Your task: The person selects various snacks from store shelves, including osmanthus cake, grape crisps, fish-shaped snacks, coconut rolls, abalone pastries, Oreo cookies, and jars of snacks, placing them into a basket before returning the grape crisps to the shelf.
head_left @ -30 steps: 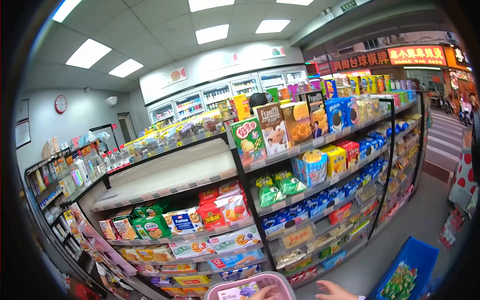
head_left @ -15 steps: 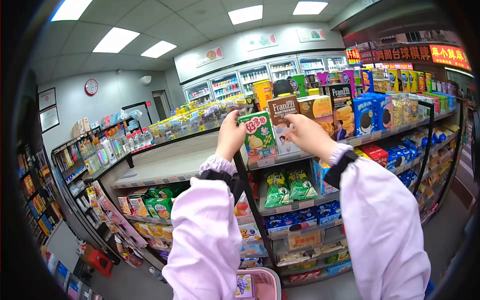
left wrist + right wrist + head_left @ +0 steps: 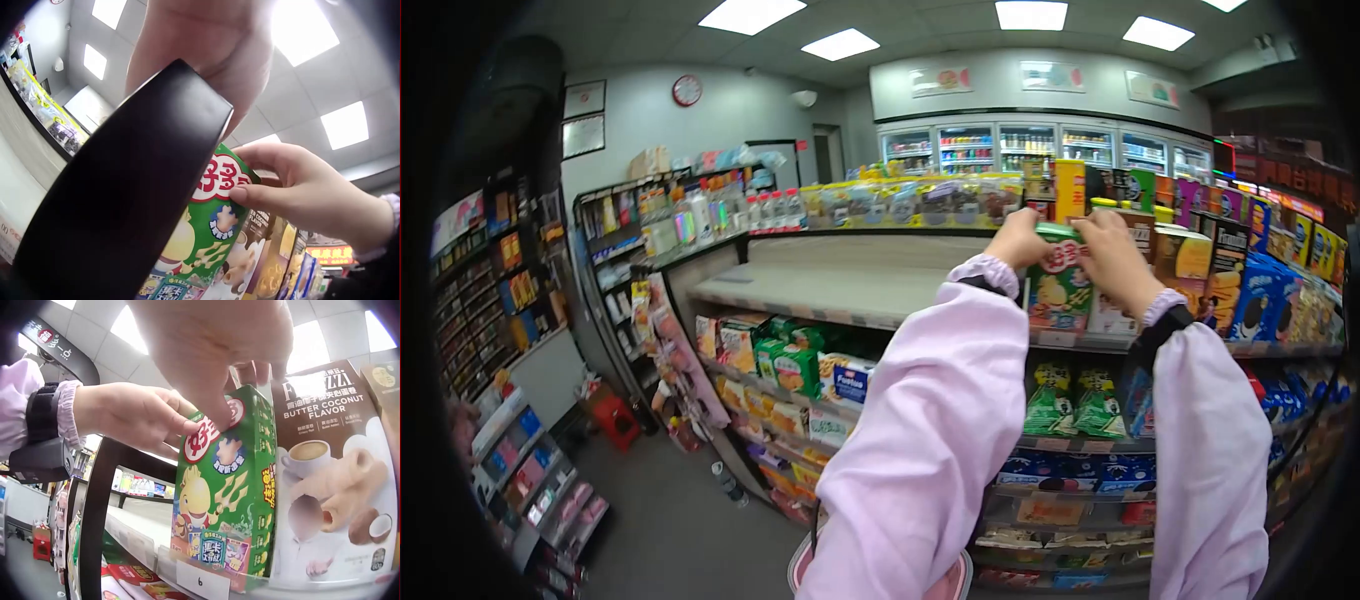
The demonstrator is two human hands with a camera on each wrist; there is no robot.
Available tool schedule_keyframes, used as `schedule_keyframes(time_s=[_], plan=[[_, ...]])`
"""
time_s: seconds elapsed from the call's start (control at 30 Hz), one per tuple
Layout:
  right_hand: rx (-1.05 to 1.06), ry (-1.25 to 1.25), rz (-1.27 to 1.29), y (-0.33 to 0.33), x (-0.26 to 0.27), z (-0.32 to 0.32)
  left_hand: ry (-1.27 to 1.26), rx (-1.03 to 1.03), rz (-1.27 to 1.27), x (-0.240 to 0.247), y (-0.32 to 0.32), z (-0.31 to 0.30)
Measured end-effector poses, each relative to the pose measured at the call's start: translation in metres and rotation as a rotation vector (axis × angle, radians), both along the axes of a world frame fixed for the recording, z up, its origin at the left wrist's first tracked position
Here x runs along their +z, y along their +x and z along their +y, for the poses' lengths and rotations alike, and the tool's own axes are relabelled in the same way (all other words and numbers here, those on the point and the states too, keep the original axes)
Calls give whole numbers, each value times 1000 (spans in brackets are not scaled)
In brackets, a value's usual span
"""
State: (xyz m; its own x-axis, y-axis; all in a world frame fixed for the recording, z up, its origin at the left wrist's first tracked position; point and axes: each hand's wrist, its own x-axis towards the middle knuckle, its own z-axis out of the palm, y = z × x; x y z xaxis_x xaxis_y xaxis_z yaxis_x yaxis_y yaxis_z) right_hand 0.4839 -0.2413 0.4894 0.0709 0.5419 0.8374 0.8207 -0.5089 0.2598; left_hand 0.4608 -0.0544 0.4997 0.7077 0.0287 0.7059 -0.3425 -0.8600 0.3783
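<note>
A green snack box (image 3: pixel 1060 285) stands upright at the left end of the top shelf, beside a brown Franzzi box (image 3: pixel 334 469). My left hand (image 3: pixel 1017 240) pinches its upper left corner, thumb on the front. From the right, my right hand (image 3: pixel 1118 262) holds the upper right part; in the left wrist view the thumb of the right hand (image 3: pixel 306 187) lies on the front and its fingers go behind the top. The right wrist view shows the left hand (image 3: pixel 134 415) at the box's left edge (image 3: pixel 219 487).
A pink basket (image 3: pixel 965 575) is below my sleeves. Left of the boxes runs a bare upper shelf (image 3: pixel 820 285), with packaged snacks (image 3: pixel 790 368) under it. Green bags (image 3: pixel 1050 400) lie one shelf below the box. A red stool (image 3: pixel 612 415) stands on the floor at left.
The view has turned left. Both hands, near the basket and then reaching up to the top shelf, have come together on the green box, which still stands on the shelf.
</note>
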Motion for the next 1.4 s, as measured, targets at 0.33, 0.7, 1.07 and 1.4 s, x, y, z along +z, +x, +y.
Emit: schedule_keyframes(time_s=[0.33,0.7,1.07,1.4], plan=[[453,278,331,-56,25,-59,23,-299,-280,38,-93,-36],[737,220,1109,-229,-170,-89,-434,-474,145,-127,-309,-43],[820,21,1944,-430,-372,28,-1093,-241,393,-340,-563,51],[1069,113,2033,-547,-348,249,-1135,-57,429,-361,-720,213]])
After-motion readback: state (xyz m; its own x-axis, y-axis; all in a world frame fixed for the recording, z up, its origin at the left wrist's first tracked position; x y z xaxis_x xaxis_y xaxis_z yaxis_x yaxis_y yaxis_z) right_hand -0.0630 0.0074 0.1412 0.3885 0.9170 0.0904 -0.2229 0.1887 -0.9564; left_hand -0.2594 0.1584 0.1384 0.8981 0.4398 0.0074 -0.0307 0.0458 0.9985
